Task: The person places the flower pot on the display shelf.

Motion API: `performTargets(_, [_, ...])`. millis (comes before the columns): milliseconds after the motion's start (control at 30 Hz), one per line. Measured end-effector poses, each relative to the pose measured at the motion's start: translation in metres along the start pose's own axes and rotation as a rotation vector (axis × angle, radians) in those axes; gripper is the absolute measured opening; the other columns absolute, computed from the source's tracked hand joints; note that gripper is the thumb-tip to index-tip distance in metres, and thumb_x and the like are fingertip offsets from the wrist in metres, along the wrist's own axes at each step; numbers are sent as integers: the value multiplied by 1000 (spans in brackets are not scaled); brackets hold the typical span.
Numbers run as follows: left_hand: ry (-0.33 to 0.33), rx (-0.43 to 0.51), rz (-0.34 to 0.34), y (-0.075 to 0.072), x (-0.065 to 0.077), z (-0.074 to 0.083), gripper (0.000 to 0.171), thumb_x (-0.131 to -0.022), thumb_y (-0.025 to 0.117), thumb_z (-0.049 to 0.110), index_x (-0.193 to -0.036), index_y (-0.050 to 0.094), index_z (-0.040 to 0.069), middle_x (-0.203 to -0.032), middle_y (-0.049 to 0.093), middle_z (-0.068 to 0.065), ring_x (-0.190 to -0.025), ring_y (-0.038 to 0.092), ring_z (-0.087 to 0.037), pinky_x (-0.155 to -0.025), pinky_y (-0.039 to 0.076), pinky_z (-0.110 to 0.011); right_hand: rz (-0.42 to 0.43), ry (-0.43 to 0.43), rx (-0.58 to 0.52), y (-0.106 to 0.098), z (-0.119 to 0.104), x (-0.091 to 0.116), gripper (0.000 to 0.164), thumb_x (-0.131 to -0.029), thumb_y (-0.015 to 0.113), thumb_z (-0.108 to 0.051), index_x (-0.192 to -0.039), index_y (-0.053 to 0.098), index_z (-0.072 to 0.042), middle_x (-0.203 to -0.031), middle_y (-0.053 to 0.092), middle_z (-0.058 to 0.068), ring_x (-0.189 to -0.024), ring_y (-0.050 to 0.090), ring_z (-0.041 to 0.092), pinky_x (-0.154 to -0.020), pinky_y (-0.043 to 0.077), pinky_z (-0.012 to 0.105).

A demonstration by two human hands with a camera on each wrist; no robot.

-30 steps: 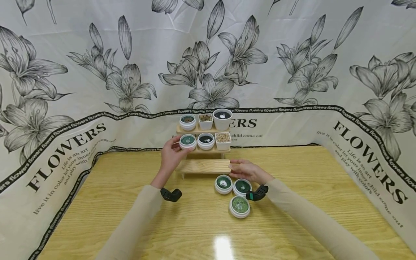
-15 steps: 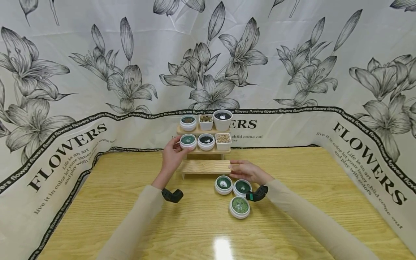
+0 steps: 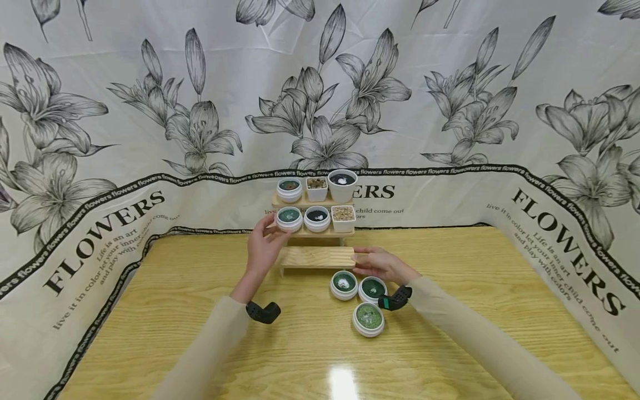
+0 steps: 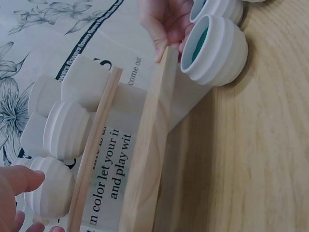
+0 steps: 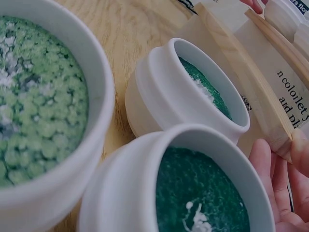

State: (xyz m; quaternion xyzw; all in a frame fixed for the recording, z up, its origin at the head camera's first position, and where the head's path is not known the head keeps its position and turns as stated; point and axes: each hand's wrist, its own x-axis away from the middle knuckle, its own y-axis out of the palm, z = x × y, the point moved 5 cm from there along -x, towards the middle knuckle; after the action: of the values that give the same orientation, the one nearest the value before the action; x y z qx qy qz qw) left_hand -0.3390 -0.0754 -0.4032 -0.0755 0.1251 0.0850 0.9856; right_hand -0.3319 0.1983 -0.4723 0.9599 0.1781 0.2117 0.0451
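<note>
A stepped wooden display stand [image 3: 317, 257] has three boards on clear supports. My right hand [image 3: 382, 264] grips the right end of its lowest board, thumb on top and fingers beneath. At the left end of the middle board sits a round white pot [image 3: 289, 218] with a teal-green fill. My left hand [image 3: 262, 244] is beside that pot with fingers spread around its left side; in the left wrist view the thumb [image 4: 29, 179] is by the pot's wall, and contact is hard to tell. The lowest board carries nothing.
Three round white pots stand before the right hand: one white-flecked green [image 3: 344, 283], one dark green [image 3: 373, 287], one light green [image 3: 368, 316]. Several pots fill the upper boards, including a square pebble pot [image 3: 343, 216] and a tall pot [image 3: 342, 180]. Flowered cloth [image 3: 440, 200] hangs behind.
My left hand has loosened from the teal-green pot and drawn slightly down and left, leaving it on the middle board. My right hand keeps its grip on the lowest board.
</note>
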Motion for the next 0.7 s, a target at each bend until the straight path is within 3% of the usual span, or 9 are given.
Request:
performTargets(400, [-36,55,26,2,29,-5,57,-80,73,1,-132,52,-1,-132,54,-20,-117,54,-35,-101,48,-45,10,1,-8,1,0,1,58,-99,45,-2,-148,16,11,-98,58,3,-82,64,6,-78,56,17])
performTargets(700, [-29,55,-41,13,47,-9,55,-80,73,2,-131,52,-4,-131,55,-22,-116,55,-37,-98,50,-45,-1,-4,-10,2,-2,2,59,-99,45,-1,-148,14,11,-100,58,3,-83,64,6,-80,56,18])
